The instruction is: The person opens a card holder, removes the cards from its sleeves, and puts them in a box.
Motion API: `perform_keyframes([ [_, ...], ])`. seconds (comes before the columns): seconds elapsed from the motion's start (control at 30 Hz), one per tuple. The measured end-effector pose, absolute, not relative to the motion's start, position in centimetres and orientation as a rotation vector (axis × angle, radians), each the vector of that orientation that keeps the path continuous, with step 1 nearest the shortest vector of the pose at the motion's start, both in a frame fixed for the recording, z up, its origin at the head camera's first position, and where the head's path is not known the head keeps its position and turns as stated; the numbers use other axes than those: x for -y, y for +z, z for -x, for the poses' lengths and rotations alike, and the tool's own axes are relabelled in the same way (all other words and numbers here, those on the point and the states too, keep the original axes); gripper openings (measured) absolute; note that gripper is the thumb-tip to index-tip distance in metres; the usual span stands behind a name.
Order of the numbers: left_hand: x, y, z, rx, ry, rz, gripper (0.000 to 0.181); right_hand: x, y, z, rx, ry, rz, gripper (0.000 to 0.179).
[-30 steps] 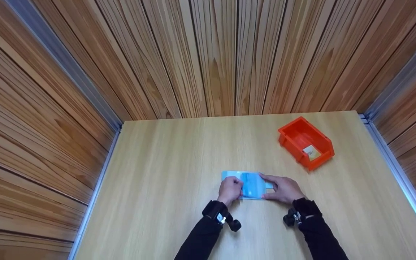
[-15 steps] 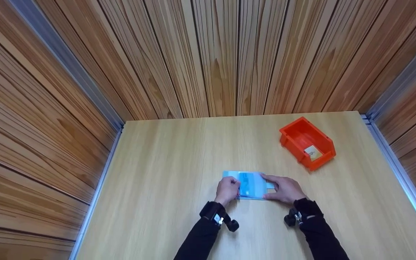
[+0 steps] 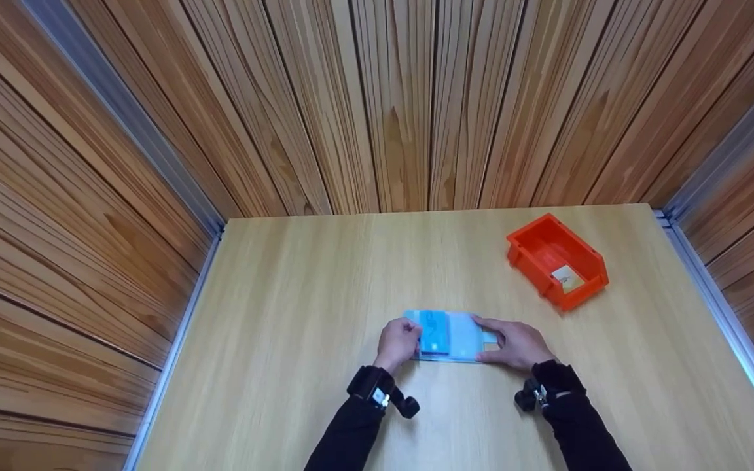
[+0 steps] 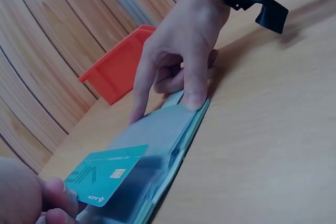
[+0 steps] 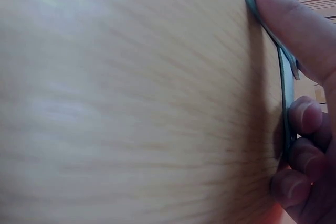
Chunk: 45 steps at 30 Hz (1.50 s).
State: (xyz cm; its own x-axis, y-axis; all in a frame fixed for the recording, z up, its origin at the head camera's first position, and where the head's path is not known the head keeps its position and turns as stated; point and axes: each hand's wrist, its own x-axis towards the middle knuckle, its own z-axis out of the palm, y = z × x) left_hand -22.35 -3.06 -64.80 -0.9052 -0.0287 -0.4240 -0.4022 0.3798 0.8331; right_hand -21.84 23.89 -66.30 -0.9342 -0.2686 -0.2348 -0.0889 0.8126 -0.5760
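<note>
A light blue card holder (image 3: 464, 340) with clear plastic sleeves lies opened flat on the table. My left hand (image 3: 398, 341) pinches the edge of a teal bank card (image 4: 107, 174), which has a chip and white lettering. The card is tilted over the sleeves at the holder's left part. My right hand (image 3: 514, 341) presses on the holder's right end, the straight index finger and thumb (image 4: 195, 87) spread towards its far and near edges. In the right wrist view its other fingers (image 5: 307, 156) are curled beside the holder's narrow tab.
An orange plastic bin (image 3: 534, 273) stands at the back right of the wooden table (image 3: 298, 294), a pale label (image 3: 567, 277) showing at its front opening. Wood-panelled walls (image 3: 390, 131) with metal corner rails surround the table.
My left hand has moved left, drawing the teal card along with it across the holder. My right hand keeps its place on the holder's right end.
</note>
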Motion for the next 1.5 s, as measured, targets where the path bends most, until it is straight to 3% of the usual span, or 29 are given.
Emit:
perform_keyframes([
  [0.53,5.0,-65.0,23.0,-2.296,1.608,0.35,0.025,-23.8,-66.4,21.7,-2.684,-0.863,0.257,0.088],
  [0.7,5.0,-64.8,23.1,-2.294,1.616,0.361,0.021,-23.8,-66.4,21.7,-2.69,-0.852,0.262,0.088],
  [1.23,4.1,-59.8,24.0,-2.24,1.795,0.181,0.017,-23.4,-65.6,21.9,-2.668,-0.851,0.256,0.088],
  [1.5,3.6,-59.9,24.0,-2.257,1.765,0.199,0.016,-23.6,-65.4,21.8,-2.629,-0.898,0.236,0.087],
])
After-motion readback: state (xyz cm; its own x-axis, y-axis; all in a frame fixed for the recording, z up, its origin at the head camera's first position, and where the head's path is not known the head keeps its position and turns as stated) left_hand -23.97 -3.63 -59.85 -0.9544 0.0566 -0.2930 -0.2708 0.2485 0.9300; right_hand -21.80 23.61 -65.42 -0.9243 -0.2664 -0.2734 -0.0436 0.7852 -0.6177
